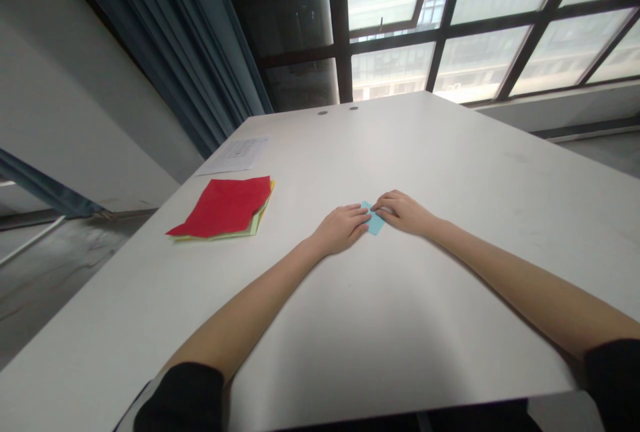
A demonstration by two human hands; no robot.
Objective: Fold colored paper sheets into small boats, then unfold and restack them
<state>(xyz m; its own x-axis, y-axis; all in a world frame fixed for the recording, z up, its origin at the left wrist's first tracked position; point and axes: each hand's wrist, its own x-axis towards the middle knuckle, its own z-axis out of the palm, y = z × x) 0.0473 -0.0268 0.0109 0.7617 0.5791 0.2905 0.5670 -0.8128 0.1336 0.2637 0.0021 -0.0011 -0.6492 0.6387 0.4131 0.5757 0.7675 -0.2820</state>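
Observation:
A small light-blue piece of folded paper (375,224) lies on the white table (370,312), between my two hands. My left hand (343,228) is at its left side, palm down, with the fingers closed together and their tips gripping the paper against the table. From the right, my right hand (404,211) has thumb and fingertips drawn together on the paper's upper right part. Fingers of both hands hide parts of the paper, so its folds cannot be made out fully.
To the left lies a stack of coloured sheets, red paper (225,205) on top with green and yellow edges below. Behind it is a printed white sheet (237,155). Two round grey discs (323,113) sit at the table's far edge, before a window (395,72) and blue curtain (185,39).

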